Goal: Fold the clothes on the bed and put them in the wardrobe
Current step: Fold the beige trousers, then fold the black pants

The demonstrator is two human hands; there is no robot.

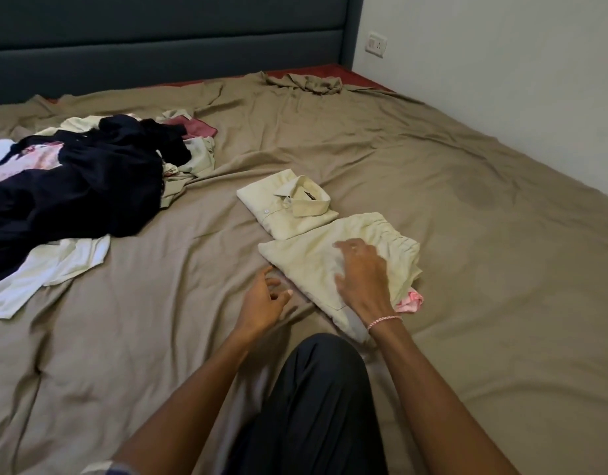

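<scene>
Folded garment (306, 258) under flat right grip (360, 279)

We note: forearms bare up to the frame edge; left hand (264, 299) and right hand (360, 275) bare too. R. wrist carries a thin twisted bracelet (384, 320), pink & white thread. Raised knee in dark trousers (316, 406), navy-to-black, soft lengthwise creases. Bottom-left edge: scrap of pale cream sleeve (102, 469) w/ grey-blue trim; blurred, detail unclear.

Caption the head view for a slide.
Right hand on a folded pale garment beside a folded shirt; unfolded clothes heaped on the bed.
</scene>
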